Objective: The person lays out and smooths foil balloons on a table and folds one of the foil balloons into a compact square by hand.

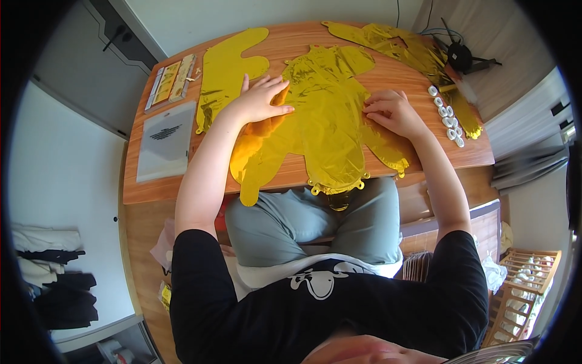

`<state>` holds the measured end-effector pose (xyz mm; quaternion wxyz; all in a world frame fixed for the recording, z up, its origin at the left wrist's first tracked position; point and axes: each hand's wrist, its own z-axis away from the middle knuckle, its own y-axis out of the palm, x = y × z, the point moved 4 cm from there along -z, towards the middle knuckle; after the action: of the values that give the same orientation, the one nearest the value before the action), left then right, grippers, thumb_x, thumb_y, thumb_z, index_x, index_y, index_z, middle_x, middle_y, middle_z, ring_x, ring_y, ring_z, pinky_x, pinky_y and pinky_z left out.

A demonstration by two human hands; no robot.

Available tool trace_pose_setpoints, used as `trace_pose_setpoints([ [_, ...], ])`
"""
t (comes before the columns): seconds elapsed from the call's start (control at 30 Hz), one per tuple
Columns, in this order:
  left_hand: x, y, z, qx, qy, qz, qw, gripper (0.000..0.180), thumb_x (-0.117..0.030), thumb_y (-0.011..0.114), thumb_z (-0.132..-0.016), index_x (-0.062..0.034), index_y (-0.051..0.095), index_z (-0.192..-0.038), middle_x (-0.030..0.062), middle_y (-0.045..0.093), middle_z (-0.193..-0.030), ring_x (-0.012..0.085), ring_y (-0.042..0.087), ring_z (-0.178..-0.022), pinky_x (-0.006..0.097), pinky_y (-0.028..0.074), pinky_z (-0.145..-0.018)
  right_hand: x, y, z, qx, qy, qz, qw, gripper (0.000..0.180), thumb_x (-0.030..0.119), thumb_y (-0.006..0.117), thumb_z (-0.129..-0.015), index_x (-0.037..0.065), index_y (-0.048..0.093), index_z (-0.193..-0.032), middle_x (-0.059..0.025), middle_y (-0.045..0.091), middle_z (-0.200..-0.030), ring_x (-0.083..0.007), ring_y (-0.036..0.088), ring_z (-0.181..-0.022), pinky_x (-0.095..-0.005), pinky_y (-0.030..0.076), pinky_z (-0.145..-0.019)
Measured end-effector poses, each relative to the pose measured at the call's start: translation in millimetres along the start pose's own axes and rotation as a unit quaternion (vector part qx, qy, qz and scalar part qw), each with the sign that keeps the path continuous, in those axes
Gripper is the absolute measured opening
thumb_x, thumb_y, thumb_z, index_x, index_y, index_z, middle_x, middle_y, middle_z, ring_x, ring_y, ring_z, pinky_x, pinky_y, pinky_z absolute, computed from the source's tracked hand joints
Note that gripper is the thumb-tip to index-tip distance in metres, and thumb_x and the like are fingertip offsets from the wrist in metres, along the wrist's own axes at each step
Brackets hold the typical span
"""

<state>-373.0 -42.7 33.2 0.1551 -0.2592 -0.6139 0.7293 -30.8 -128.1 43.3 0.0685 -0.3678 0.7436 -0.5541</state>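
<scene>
A large gold foil balloon (327,115) is seen lying uninflated on the wooden table (424,155), in front of the seated person; its lower edge hangs over the near table edge above the lap; it is judged to be flattened or smoothed, with creases visible across most of the foil, so the smoothing is judged partly done at best.

The left hand (260,97) is laid flat, fingers spread and apart, palm pressed onto the balloon's upper left part; nothing is clamped by it. The right hand (391,110) is held on the balloon's right edge, fingertips drawn together as if a fold of foil is pinched; whether foil is actually caught between them cannot be told.

A second gold balloon (227,73) is laid flat just left of the first, near the left hand, apparently untouched; a third crumpled gold balloon (400,48) is spread along the far right of the table, also untouched; so at least two pieces are judged left to handle.

A strip of small white rings (447,116) is lying beside the right hand, apart from it; a grey flat pouch (165,142) and a pack of narrow strips (171,80) are lying at the left edge; a black gadget with cables (461,57) is set at the far right corner.
</scene>
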Motion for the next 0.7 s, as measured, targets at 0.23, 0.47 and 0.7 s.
trace_pose_setpoints([
  [0.23,7,-10,6,-0.026,0.006,-0.010,1.000,0.086,-0.068,0.063,-0.092,-0.0196,0.041,-0.160,0.0084,0.032,-0.169,0.0247,0.022,-0.159,0.061,-0.008,-0.126,6,0,-2,0.023,-0.025,-0.010,0.999,0.018,0.013,0.074,-0.090,0.011,0.079,-0.107,-0.0064,0.071,-0.121,-0.0251,0.062,-0.119,-0.0439,0.037,-0.107],
  [0.47,10,-17,8,-0.058,-0.005,0.023,0.998,0.070,-0.060,0.064,-0.095,-0.0193,0.053,-0.151,0.0120,0.053,-0.155,0.0297,0.047,-0.146,0.061,-0.007,-0.126,12,5,-2,0.040,-0.045,-0.024,0.998,0.023,0.008,0.071,-0.089,0.009,0.078,-0.111,-0.0080,0.070,-0.127,-0.0271,0.062,-0.122,-0.0447,0.038,-0.108],
  [0.7,11,-17,10,-0.081,0.012,0.006,0.997,0.062,-0.057,0.063,-0.097,-0.0180,0.059,-0.146,0.0116,0.058,-0.149,0.0302,0.054,-0.139,0.060,-0.002,-0.127,15,7,-3,0.046,-0.056,-0.029,0.997,0.026,0.006,0.070,-0.088,0.009,0.078,-0.112,-0.0084,0.070,-0.130,-0.0276,0.062,-0.122,-0.0442,0.038,-0.106],
])
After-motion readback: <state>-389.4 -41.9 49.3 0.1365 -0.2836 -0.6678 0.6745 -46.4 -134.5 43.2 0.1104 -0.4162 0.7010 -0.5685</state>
